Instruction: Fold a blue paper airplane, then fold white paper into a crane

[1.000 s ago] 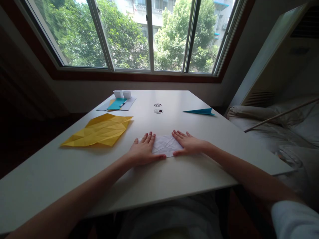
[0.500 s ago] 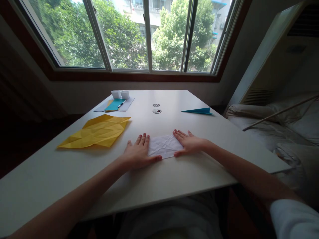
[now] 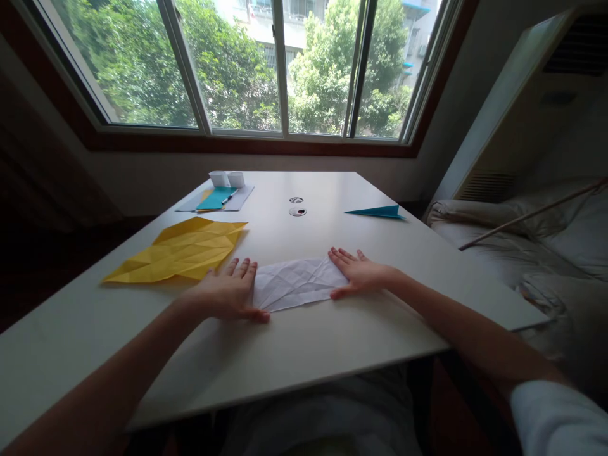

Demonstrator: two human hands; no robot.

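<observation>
A creased sheet of white paper (image 3: 295,283) lies flat on the white table (image 3: 304,342) before me. Over its left end rests my left hand (image 3: 230,291), palm down with the fingers spread. My right hand (image 3: 358,273) lies flat on its right end, fingers stretched out. Both palms hide the ends of the paper. To the left of my left hand, and close to its fingers, is a large creased yellow sheet (image 3: 180,250).
At the far left stand two small white boxes (image 3: 228,179) by a stack of coloured paper with a turquoise sheet (image 3: 215,198) and a pen (image 3: 230,196). A blue paper plane (image 3: 377,211) lies at the right. Round fittings (image 3: 297,211) sit mid-table.
My left hand has slid left along the white paper, uncovering more of its creased surface. The right hand stays in place on the paper.
</observation>
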